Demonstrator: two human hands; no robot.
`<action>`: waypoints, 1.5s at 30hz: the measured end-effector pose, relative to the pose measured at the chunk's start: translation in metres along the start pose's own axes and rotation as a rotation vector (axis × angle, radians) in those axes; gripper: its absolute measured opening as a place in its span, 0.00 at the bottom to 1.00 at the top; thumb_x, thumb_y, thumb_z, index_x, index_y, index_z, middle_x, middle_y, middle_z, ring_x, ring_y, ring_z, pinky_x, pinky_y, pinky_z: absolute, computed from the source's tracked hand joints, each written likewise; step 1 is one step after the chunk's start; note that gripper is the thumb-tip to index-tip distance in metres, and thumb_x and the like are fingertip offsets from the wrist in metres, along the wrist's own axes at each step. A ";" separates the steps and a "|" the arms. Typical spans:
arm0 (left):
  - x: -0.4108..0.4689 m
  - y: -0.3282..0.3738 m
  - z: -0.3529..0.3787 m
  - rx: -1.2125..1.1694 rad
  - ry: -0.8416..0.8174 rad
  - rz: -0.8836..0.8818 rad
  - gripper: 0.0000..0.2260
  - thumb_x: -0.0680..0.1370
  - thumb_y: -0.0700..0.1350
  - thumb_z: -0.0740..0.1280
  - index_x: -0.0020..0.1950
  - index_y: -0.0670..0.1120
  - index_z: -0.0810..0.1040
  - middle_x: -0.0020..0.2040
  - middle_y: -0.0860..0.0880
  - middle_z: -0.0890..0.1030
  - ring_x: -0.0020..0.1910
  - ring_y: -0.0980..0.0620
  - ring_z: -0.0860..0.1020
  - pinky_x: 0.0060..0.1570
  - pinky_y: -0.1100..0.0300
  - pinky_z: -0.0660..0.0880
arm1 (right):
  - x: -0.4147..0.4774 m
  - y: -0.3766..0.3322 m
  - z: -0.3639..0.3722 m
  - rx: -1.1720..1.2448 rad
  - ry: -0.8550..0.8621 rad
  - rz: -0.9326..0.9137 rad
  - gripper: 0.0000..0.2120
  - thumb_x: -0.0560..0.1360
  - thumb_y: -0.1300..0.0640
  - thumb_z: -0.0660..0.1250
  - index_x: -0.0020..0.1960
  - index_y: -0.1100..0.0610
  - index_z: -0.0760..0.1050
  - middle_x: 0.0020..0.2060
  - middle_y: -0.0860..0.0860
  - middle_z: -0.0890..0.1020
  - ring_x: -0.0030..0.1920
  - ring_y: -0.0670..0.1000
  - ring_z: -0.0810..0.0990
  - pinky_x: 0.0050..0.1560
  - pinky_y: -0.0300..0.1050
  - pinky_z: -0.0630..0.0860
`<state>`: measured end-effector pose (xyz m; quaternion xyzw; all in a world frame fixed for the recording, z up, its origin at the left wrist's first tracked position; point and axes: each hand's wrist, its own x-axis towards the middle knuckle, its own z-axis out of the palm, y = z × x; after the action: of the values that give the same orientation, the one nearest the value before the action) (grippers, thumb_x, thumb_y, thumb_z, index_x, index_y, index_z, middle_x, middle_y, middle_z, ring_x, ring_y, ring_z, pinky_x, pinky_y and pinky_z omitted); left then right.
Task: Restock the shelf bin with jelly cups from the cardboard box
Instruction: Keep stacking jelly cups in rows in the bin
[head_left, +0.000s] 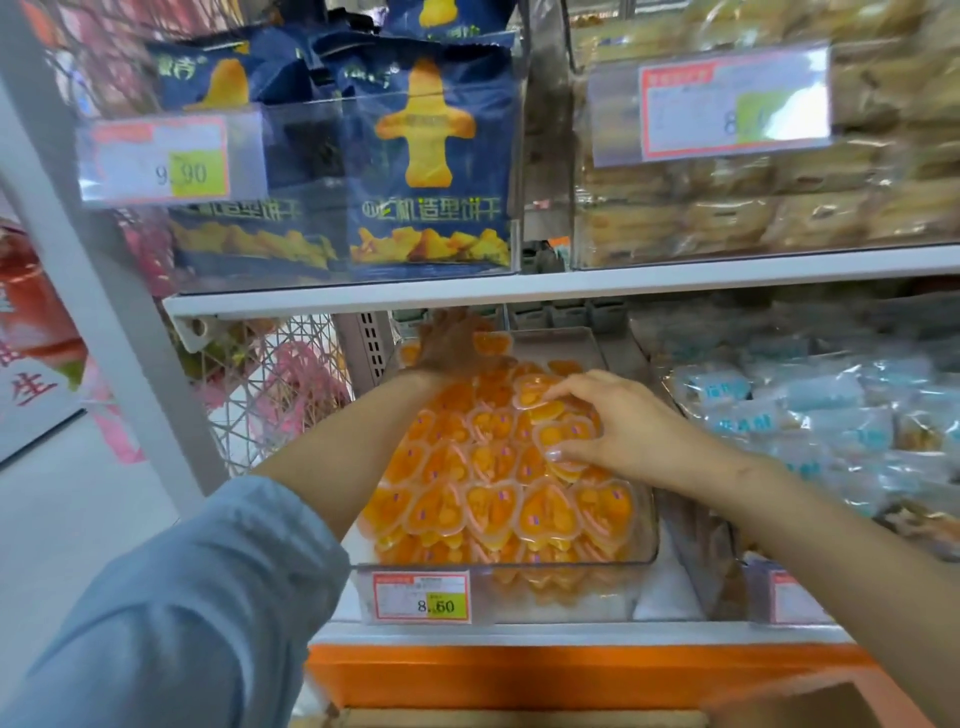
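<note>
Single head-worn wide-angle view; faces forward and down, close to shelf bin (561, 592) front.

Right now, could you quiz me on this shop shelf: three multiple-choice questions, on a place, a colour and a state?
1. Where is the bin of jelly cups? A) under the shelf of blue biscuit bags B) on the floor C) in a trolley
2. The cups' colour? A) green B) orange C) purple
3. The right hand is: A) hanging idle B) holding a pen C) gripping cups in the bin
Answers: 1 A, the bags stand one shelf above; 2 B, every cup shows orange; 3 C, fingers and thumb curl round cups.
</note>
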<state>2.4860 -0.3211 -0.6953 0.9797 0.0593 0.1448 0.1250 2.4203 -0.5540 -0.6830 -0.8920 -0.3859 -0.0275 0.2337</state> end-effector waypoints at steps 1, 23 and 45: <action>-0.002 0.001 -0.002 -0.013 0.009 0.007 0.26 0.71 0.61 0.69 0.65 0.51 0.72 0.69 0.46 0.67 0.70 0.44 0.61 0.68 0.49 0.57 | 0.000 0.001 0.000 0.003 -0.012 0.003 0.27 0.70 0.48 0.73 0.66 0.48 0.69 0.55 0.47 0.70 0.58 0.48 0.73 0.57 0.40 0.69; -0.145 0.028 -0.022 -0.306 -0.038 0.053 0.19 0.73 0.45 0.71 0.63 0.45 0.73 0.60 0.46 0.73 0.59 0.49 0.73 0.56 0.59 0.70 | -0.013 -0.014 -0.013 -0.207 -0.110 0.037 0.32 0.67 0.43 0.74 0.67 0.51 0.71 0.58 0.53 0.74 0.61 0.53 0.68 0.61 0.44 0.66; -0.044 0.040 -0.015 0.055 -0.400 0.326 0.36 0.70 0.48 0.73 0.74 0.51 0.60 0.70 0.47 0.69 0.66 0.47 0.70 0.65 0.57 0.68 | -0.016 0.010 -0.032 -0.080 -0.077 0.066 0.34 0.67 0.41 0.72 0.69 0.48 0.68 0.62 0.50 0.73 0.64 0.50 0.66 0.60 0.42 0.65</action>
<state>2.4429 -0.3626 -0.6830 0.9885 -0.1216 -0.0353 0.0826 2.4204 -0.5847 -0.6625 -0.9134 -0.3633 -0.0007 0.1836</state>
